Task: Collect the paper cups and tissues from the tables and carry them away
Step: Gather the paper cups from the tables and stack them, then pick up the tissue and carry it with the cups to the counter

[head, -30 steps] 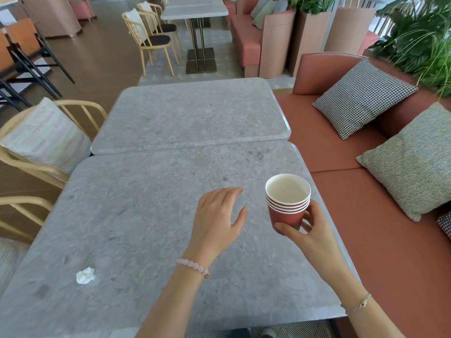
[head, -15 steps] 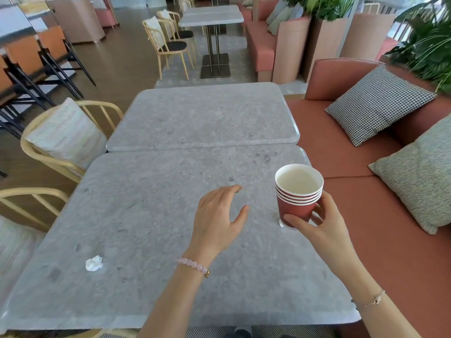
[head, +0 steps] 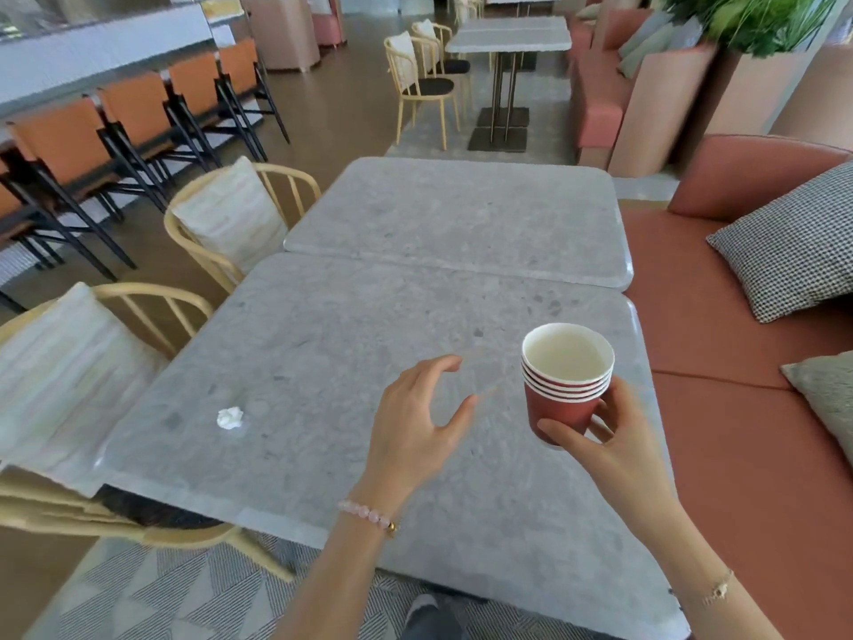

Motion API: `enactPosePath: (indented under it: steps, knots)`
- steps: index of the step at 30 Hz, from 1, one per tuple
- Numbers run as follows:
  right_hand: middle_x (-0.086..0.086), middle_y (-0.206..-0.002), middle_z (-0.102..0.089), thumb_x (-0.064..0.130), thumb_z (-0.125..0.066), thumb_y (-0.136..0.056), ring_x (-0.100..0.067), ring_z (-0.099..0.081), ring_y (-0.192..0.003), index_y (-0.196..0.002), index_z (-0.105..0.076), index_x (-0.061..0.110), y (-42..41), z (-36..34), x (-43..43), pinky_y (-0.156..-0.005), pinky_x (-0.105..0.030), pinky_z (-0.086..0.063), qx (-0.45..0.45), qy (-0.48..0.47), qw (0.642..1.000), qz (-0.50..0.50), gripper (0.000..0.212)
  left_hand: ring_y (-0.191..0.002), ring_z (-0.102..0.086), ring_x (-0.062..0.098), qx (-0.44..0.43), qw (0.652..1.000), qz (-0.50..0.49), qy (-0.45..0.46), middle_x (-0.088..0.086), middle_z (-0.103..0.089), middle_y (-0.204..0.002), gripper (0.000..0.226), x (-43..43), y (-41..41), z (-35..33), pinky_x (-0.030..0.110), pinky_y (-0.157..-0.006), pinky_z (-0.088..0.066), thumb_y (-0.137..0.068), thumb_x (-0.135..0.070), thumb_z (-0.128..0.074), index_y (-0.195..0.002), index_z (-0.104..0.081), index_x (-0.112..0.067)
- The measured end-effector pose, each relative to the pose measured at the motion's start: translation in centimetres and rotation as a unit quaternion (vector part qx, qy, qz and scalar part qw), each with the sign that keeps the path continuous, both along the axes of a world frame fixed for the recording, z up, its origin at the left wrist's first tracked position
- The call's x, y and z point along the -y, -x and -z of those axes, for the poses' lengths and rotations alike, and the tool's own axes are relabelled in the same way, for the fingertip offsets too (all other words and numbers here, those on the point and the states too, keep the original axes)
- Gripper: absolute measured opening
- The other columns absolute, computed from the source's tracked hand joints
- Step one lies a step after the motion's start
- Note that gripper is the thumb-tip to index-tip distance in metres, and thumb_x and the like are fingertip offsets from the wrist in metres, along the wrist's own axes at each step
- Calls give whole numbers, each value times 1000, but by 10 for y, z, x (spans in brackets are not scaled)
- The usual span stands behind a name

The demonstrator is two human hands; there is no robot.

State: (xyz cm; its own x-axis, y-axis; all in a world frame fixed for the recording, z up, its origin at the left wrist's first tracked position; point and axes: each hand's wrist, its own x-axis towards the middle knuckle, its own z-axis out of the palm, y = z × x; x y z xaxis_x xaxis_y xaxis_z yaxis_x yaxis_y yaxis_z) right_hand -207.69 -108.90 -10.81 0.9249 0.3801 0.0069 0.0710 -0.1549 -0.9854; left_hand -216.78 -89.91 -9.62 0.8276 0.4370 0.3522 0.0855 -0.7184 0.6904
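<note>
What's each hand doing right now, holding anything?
Left hand: open, fingers loosely spread above the table, holding nothing.
Right hand: fingers curled round the stack of red paper cups.

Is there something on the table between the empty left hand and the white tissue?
Nothing visible. Only bare grey table lies between the left hand and the tissue. The stacked cups, held by the right hand, are on the other side.

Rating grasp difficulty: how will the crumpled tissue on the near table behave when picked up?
The tissue is a small crumpled wad, so probably very light and soft, squashing when pinched. Its irregular shape suggests it would slide, not roll, if pushed.
</note>
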Motion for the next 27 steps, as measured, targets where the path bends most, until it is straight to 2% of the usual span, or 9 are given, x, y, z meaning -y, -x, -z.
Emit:
enactPosePath:
  steps: [3, 8, 10, 14, 19, 22, 27]
  knots:
    - [9, -110, -63, 8, -82, -67, 0, -61, -99, -123, -50, 26, 5, 2, -11, -71, -8, -48, -1, -2, 1000, -31, 66, -106, -44, -12, 10, 1000, -27, 10, -21, -57, -111, 40, -6, 16, 1, 0, -92, -25, -80, -41, -58, -115, -59, -22]
    - [10, -112, -64, 13, -83, -68, -3, -60, -103, -124, -50, 29, 15, 2, -43, -80, -18, -46, -6, 2, 996, -85, 67, -113, -50, -3, 7, 996, -79, 43, -22, -57, -114, 33, -29, 44, 4, 15, -97, -34, -82, -37, -64, -114, -56, -32]
    - [12, -110, -64, 14, -83, -68, 1, -60, -101, -122, -50, 32, 19, 3, -59, -78, -14, -46, -6, 7, 995, -98, 66, -113, -50, -2, 6, 994, -96, 46, -23, -58, -115, 33, -40, 53, 6, 20, -98, -35, -81, -39, -63, -113, -54, -36]
    - [10, -109, -65, 12, -83, -67, 4, -61, -97, -120, -52, 31, 27, 6, -94, -73, -9, -48, -8, 8, 993, -121, 64, -110, -49, -3, -1, 991, -128, 33, -21, -58, -113, 36, -68, 69, 13, 23, -96, -37, -81, -35, -67, -114, -56, -28]
    - [8, -110, -64, 6, -82, -67, -4, -62, -100, -120, -52, 25, 41, 9, -144, -82, -18, -49, -4, 3, 993, -121, 64, -108, -51, 3, -28, 989, -145, 14, -15, -60, -113, 37, -116, 86, 22, 28, -95, -40, -81, -31, -70, -116, -58, -23]
    - [11, -110, -64, 6, -82, -68, 2, -61, -98, -119, -52, 26, 52, 12, -174, -77, -11, -48, -9, 4, 993, -115, 62, -107, -52, 4, -44, 989, -143, 12, -16, -60, -113, 36, -152, 96, 32, 27, -92, -40, -81, -31, -69, -115, -58, -24]
    - [12, -107, -63, 6, -81, -69, 7, -59, -95, -116, -52, 26, 71, 18, -223, -74, -4, -45, -15, 12, 994, -104, 59, -109, -54, 14, -113, 980, -164, 10, -8, -61, -116, 38, -219, 123, 69, 35, -92, -43, -82, -28, -67, -118, -58, -19]
